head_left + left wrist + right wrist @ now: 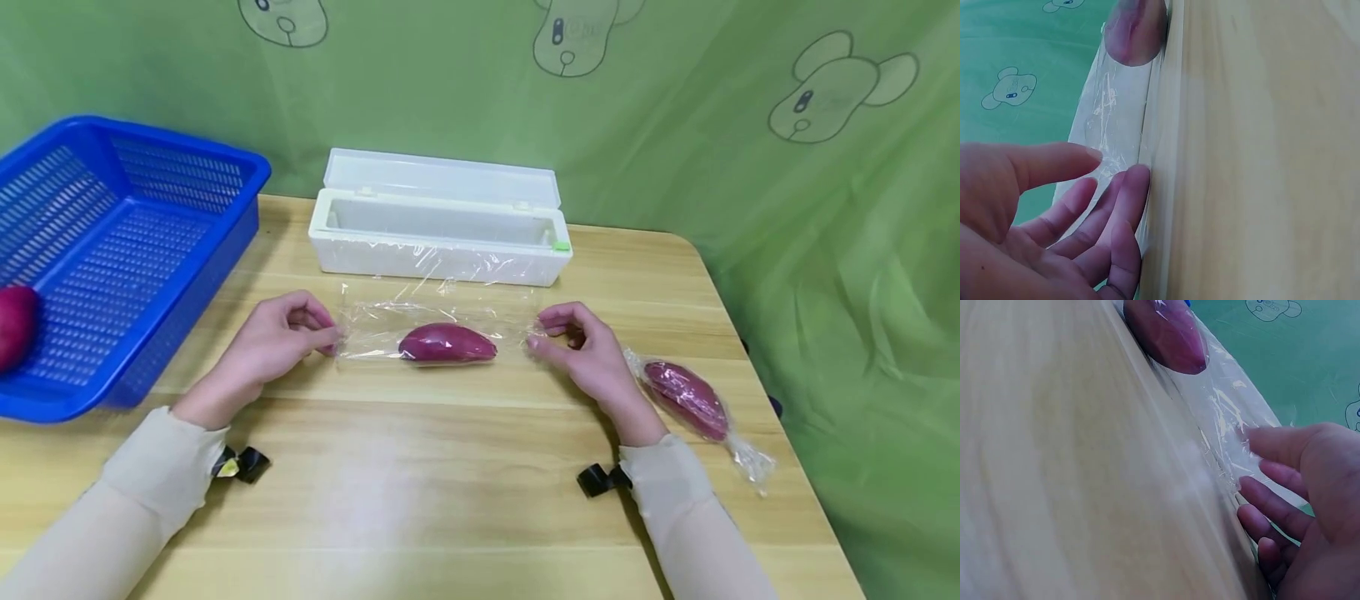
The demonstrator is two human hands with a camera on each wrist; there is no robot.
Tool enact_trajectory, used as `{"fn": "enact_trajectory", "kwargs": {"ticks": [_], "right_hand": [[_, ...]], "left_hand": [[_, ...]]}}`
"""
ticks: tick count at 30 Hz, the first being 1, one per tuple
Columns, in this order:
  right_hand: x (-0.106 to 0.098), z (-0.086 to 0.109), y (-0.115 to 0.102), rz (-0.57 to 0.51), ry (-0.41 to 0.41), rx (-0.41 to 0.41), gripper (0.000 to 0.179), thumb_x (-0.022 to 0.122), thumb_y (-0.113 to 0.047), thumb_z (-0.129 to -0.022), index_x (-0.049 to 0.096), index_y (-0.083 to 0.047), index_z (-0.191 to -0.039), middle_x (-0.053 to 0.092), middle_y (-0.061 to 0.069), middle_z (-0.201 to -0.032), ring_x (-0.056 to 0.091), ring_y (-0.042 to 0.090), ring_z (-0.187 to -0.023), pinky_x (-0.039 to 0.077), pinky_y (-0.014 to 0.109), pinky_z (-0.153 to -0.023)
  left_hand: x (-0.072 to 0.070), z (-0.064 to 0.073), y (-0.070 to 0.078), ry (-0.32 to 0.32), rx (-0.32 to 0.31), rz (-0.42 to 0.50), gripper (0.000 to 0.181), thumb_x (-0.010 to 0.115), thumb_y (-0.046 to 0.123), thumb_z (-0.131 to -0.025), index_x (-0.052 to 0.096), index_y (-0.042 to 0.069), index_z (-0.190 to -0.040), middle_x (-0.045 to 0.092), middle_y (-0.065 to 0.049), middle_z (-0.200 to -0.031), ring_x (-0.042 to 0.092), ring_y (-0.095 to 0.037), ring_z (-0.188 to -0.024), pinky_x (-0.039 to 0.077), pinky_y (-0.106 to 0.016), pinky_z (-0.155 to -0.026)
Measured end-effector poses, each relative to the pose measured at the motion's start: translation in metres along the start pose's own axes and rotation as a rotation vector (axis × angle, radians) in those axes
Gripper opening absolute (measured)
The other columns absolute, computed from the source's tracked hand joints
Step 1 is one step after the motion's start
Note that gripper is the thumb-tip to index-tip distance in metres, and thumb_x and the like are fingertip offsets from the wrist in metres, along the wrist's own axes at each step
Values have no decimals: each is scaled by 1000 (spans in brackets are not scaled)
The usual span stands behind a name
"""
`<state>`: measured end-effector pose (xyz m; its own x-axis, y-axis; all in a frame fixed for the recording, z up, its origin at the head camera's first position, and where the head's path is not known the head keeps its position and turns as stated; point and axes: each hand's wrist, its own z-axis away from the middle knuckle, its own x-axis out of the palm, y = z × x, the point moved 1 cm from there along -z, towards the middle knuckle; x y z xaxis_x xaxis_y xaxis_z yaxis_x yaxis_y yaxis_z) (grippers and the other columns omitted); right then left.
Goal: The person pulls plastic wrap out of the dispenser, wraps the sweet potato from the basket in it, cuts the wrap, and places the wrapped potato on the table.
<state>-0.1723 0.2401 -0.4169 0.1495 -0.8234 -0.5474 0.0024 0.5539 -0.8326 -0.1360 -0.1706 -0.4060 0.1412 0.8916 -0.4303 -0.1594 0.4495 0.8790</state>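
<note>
A smooth purple-red sweet potato (447, 343) lies on its side along the near edge of a sheet of clear cling film (375, 321). My left hand (281, 337) is at the film's left end, thumb and fingers bent around its edge. At the opposite end, my right hand (581, 346) holds the film the same way. Both wrist views show the film running from the fingertips toward the sweet potato (1136, 34). Behind it, the film reaches up over the front of a white cling film dispenser (442, 260), whose lid (442, 179) stands raised.
Right of my right hand lies another sweet potato (686, 400) wrapped in film, its near end twisted. A blue plastic basket (180, 308) stands at the left with a red-purple item (15, 325) inside. A green curtain (450, 100) hangs behind the wooden table (390, 492).
</note>
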Motion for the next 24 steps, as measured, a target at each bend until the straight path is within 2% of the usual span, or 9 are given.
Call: {"fn": "enact_trajectory", "kwargs": {"ticks": [5,8,10,14,16,17,20,22,24], "right_hand": [[-1,1,-3,4,-3,-8,49,83,-36,-95,67,-13,-135,69,8,-130,60,19,-115,44,32,-101],[-2,3,-4,-21,-2,-11,49,80,-33,-97,66,-11,-138,68,13,-131,59,18,-114,46,31,-101],[-3,4,-5,-58,16,-21,49,78,-28,-98,64,-9,-141,67,13,-132,60,18,-115,47,28,-101],[-5,6,-10,-124,108,-95,48,80,-19,-96,63,-7,-140,68,6,-133,60,21,-118,51,23,-98],[-6,8,-15,-124,153,-170,46,83,-13,-92,66,-6,-134,69,3,-129,61,24,-116,53,24,-95],[-6,9,-18,-99,160,-226,44,85,-10,-90,69,-6,-131,70,3,-127,62,24,-115,53,26,-95],[-5,12,-25,23,107,-359,46,92,-6,-81,74,-8,-123,72,4,-128,60,19,-119,52,37,-101],[-4,13,-27,113,27,-403,50,95,-8,-76,77,-11,-123,70,5,-135,56,18,-127,48,49,-111],[-3,13,-26,188,-55,-396,57,97,-12,-74,76,-14,-128,67,5,-144,50,21,-136,40,61,-118]], "left_hand": [[0,0,0,-11,-2,-11,26,77,19,-100,74,0,-117,79,-5,-97,68,-14,-87,50,-24,-73],[1,2,1,-7,-11,-36,28,77,22,-100,75,1,-119,79,-8,-104,66,-16,-90,50,-25,-74],[1,5,2,22,4,-76,27,77,23,-101,75,3,-119,78,-11,-108,66,-18,-91,51,-25,-72],[-1,13,8,117,121,-188,19,79,22,-98,78,7,-110,76,-12,-111,65,-23,-93,53,-29,-75],[-2,16,12,119,218,-240,17,81,22,-97,79,9,-108,75,-11,-112,66,-26,-98,53,-35,-81],[-2,17,15,101,267,-264,19,83,22,-95,79,9,-109,75,-11,-116,66,-29,-104,54,-41,-88],[2,19,19,30,395,-356,36,89,23,-89,78,8,-119,72,-14,-130,62,-36,-124,51,-58,-106],[4,19,19,-1,434,-448,50,92,26,-85,75,7,-128,67,-17,-142,57,-41,-136,44,-65,-117],[7,20,17,-17,435,-524,57,93,24,-84,72,6,-134,62,-21,-150,54,-46,-141,40,-68,-120]]}}
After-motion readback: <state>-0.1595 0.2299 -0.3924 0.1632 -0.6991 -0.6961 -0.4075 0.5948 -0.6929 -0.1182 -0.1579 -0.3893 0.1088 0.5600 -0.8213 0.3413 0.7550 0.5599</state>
